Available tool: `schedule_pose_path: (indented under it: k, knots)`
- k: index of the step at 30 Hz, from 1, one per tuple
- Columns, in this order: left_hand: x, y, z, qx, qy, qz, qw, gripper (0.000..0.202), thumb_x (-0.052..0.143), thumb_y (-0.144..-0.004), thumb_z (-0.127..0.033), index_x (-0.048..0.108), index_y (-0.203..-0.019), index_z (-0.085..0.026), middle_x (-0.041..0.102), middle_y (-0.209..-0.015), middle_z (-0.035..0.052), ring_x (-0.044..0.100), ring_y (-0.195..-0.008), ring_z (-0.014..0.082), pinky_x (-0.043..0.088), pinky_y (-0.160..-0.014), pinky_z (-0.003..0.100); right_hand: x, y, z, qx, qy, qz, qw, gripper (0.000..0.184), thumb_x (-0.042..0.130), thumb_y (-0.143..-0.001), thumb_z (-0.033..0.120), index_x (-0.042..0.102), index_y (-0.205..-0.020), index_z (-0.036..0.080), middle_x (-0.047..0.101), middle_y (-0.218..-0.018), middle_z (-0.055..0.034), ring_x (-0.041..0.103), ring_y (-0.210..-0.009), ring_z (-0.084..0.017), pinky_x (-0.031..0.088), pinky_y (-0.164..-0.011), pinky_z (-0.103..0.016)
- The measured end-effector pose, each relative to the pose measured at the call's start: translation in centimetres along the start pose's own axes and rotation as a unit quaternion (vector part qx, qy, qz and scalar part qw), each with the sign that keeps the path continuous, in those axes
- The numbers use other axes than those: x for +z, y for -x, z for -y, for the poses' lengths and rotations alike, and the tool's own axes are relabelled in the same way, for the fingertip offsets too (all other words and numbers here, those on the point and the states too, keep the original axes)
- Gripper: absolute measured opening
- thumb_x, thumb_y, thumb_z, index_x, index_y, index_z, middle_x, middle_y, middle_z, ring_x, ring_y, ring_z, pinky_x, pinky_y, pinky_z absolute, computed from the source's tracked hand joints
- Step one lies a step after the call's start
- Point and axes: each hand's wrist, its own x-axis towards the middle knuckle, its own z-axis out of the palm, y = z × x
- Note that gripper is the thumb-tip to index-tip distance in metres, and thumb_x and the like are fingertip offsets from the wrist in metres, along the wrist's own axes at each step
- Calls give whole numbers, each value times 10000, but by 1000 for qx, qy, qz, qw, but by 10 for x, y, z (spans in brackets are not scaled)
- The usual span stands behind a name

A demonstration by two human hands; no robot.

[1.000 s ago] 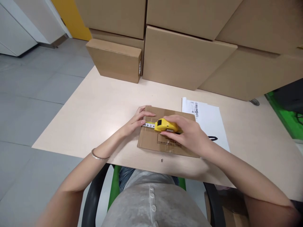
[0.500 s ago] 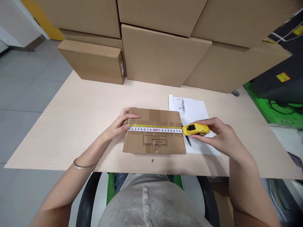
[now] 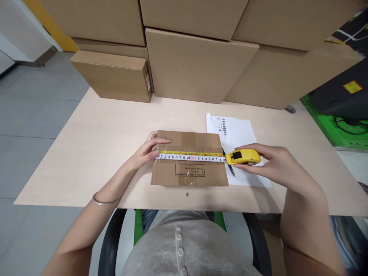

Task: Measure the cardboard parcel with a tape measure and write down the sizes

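On the pale bench before cartons, the left hand grips a box, the right hand a tape measure.

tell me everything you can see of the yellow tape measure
The tape measure has a yellow, plastic-looking case with a dark patch, held in the right hand by the right edge of the cardboard box. Its blade, white with black numbers, a red-backed 10 and a yellow strip, stretches across the box top; the left hand touches its end.
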Motion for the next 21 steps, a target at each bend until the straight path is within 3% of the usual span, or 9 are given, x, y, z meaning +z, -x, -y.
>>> schedule_pose_path:
  k: [3, 5, 9, 14, 16, 18, 21]
  knots:
    - [1, 0, -3, -13, 5, -2, 1000, 462, 631, -959, -626, 738, -1325, -366, 728, -1345, 94, 477, -1436, 381, 113, -1325, 693, -5, -15, 22, -64, 4, -9, 998, 263, 801, -870, 501, 769, -1030, 294, 811, -945, -19, 733, -767, -234, 553, -700, -368]
    - [1, 1, -3, -15, 8, -2, 1000, 463, 630, -958, -626, 742, -1320, -360, 723, -1346, 98, 457, -1450, 385, 158, -1312, 703, 2, -31, 38, -106, -1, 6, 994, 237, 789, -886, 463, 761, -1043, 287, 810, -956, -19, 738, -796, -230, 551, -727, -354]
    - [2, 3, 2, -27, 4, -2, 1000, 492, 609, -958, -664, 740, -1327, -367, 707, -1360, 95, 393, -1509, 386, 161, -1322, 687, 42, -69, 71, -155, -21, 92, 983, 219, 789, -882, 388, 719, -1025, 237, 788, -920, -31, 725, -799, -210, 528, -699, -312]
    - [2, 6, 3, -38, 22, -22, 999, 629, 386, -1011, -751, 734, -1349, -351, 599, -1510, 91, 348, -1568, 365, 119, -1359, 633, 86, -92, 101, -240, -95, 115, 959, 206, 762, -896, 358, 658, -1020, 230, 765, -971, -54, 702, -861, -214, 541, -762, -340]
    - [4, 6, -2, -35, 27, -12, 999, 606, 455, -996, -741, 718, -1375, -349, 529, -1592, 87, 323, -1598, 364, 159, -1362, 606, 87, -89, 102, -221, -166, 112, 955, 267, 787, -871, 393, 647, -1042, 244, 761, -966, -36, 707, -851, -207, 558, -752, -338]
    - [8, 6, -7, -44, 26, -25, 998, 608, 561, -968, -714, 667, -1445, -353, 486, -1647, 82, 301, -1621, 355, 181, -1364, 578, 78, -83, 95, -143, -258, 85, 952, 354, 814, -839, 465, 622, -1052, 259, 761, -964, -26, 717, -782, -196, 571, -674, -326]
    - [20, 7, -10, -126, 73, -140, 979, 653, 528, -994, -703, 566, -1539, -345, 471, -1686, 85, 387, -1588, 340, 266, -1334, 586, 52, -71, 71, 20, -372, -6, 928, 426, 771, -856, 592, 588, -1048, 258, 773, -955, -42, 638, -538, -142, 473, -437, -278]
